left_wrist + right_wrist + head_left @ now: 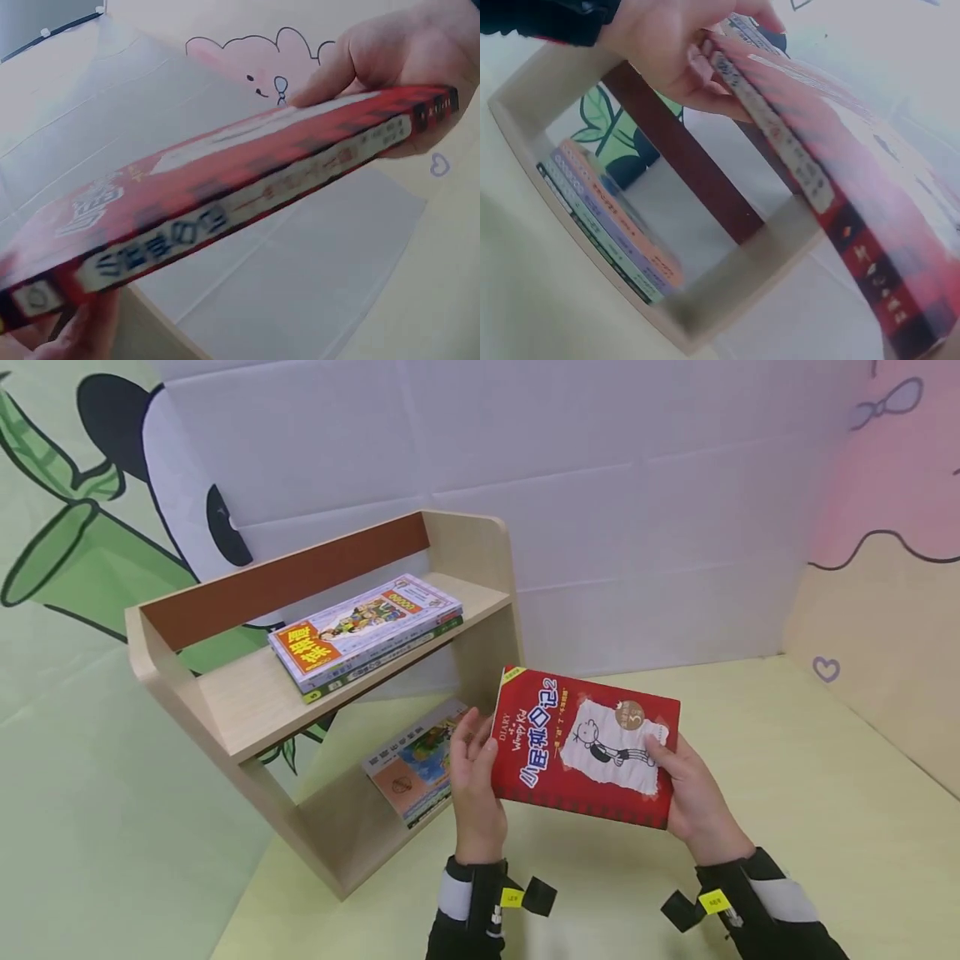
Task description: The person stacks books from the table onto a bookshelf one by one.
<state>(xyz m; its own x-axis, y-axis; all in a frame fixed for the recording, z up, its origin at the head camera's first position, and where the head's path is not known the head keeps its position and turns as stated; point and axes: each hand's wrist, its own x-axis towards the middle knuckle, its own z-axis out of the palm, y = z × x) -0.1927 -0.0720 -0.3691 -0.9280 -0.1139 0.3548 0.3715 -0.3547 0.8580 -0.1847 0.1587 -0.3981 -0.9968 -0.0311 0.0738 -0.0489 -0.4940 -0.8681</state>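
A red Wimpy Kid book (540, 793), its cover facing up, is held between both hands over the table, just right of the shelf. At its left edge my left hand (477, 789) grips it, with fingers (86, 330) under the book in the left wrist view. My right hand (697, 793) holds the right end, thumb on the cover and the other fingers beneath. The book's spine (255, 206) faces the left wrist camera. Most fingers of the right hand are hidden behind the book in the head view.
A two-tier wooden bookshelf (255, 727) stands tilted in view on the left. Purple-white and green books (367, 627) lie stacked on its upper tier. Several more books (420, 764) lie on the lower tier. A pale yellow table (787, 793) runs to a cloth-covered wall (645, 527).
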